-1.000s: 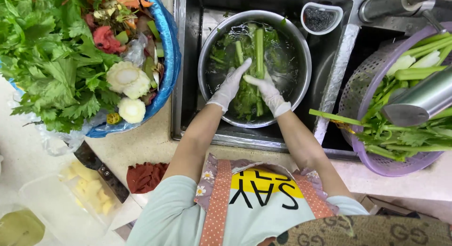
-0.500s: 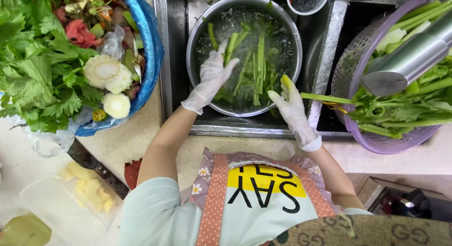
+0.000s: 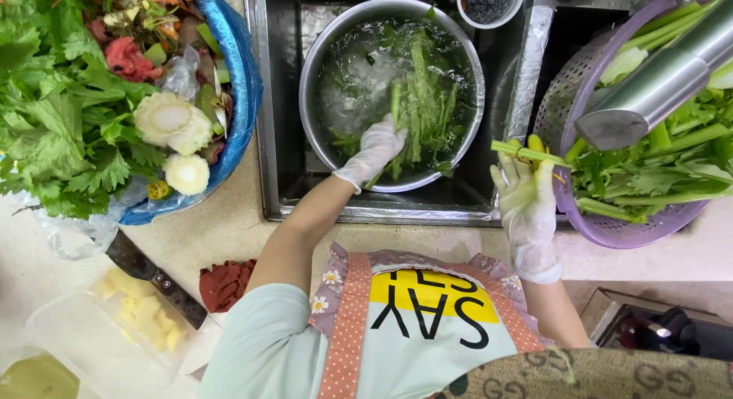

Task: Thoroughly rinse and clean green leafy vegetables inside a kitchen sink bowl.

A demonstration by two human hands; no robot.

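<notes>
A speckled beige table runs round a dark sink set into it. In the sink stands a round metal bowl full of water and green celery stalks. The left hand, in a thin white glove, dips into the near side of the bowl, its fingers curled loosely around some of the wet stalks. The right hand, gloved likewise, is raised beside the sink's right edge and grips one celery stalk, which lies level and points toward a purple colander. The colander holds more celery with leaves, and a shiny metal tap reaches over it. A small white cup with dark contents sits at the far rim of the sink. To the left, a blue tub is heaped with leafy greens and vegetable scraps. On the table near it lie a knife, a dark red cloth and a clear box of pale yellow pieces.
</notes>
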